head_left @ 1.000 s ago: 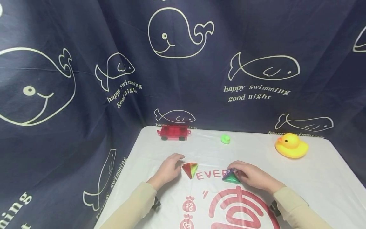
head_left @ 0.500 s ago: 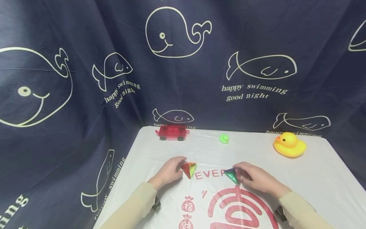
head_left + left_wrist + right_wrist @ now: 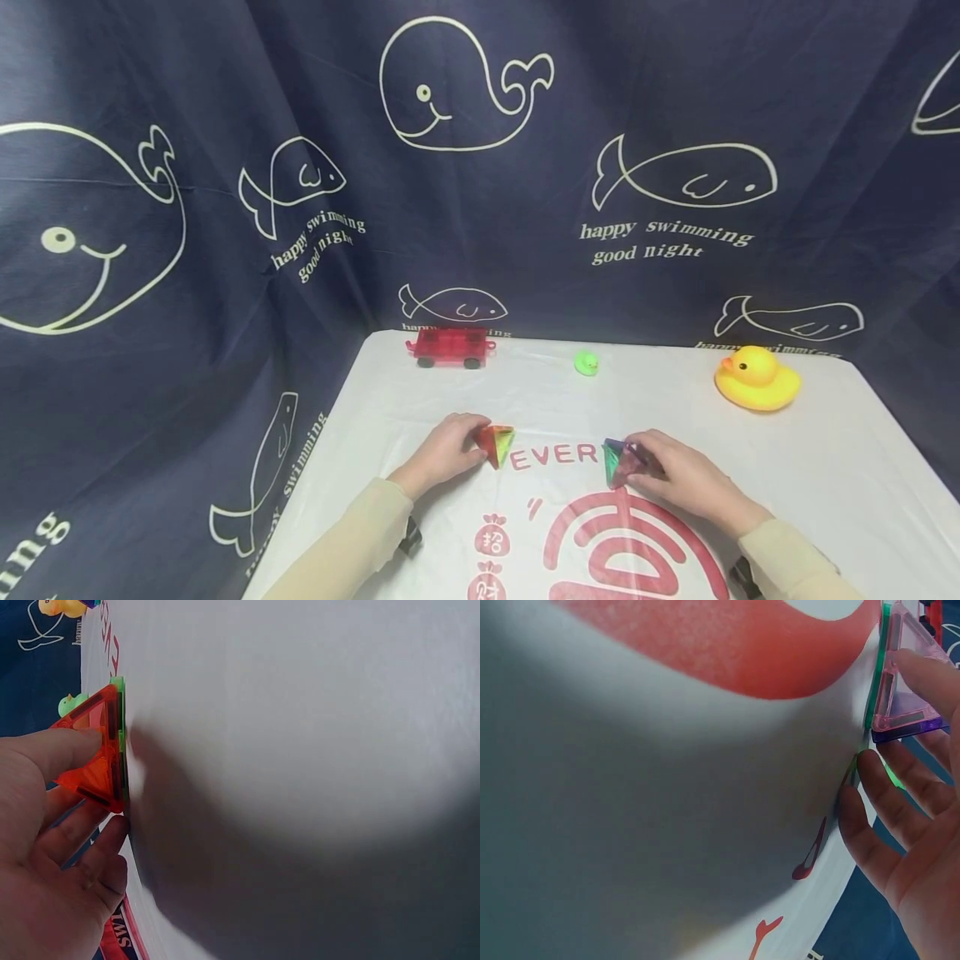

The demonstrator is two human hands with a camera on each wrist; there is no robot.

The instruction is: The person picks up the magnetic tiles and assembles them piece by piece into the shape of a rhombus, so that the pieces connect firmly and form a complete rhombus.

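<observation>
My left hand (image 3: 442, 452) pinches a small pyramid of see-through magnetic tiles (image 3: 501, 447), red-orange with a yellow-green side. In the left wrist view the thumb lies on the orange tile face (image 3: 94, 774), and a green tile edge faces the table. Across a gap to the right, my right hand (image 3: 688, 479) pinches a second magnetic-tile pyramid (image 3: 613, 460), with green, purple and pink sides. From the right wrist, its pink face (image 3: 909, 703) sits under the thumb, and fingers (image 3: 896, 802) reach below it. Both pyramids are at the tabletop; the fingertips behind them are partly hidden.
At the back of the white printed table (image 3: 420, 400) stand a red see-through toy wagon (image 3: 452, 347), a small green duck (image 3: 587, 363) and a large yellow duck (image 3: 757, 379). A dark blue fish-print curtain (image 3: 525, 225) hangs behind and to the left.
My left hand has come up against the orange pyramid and now grips it. My right hand has shifted slightly right, turning the green and purple pyramid so another side faces forward.
</observation>
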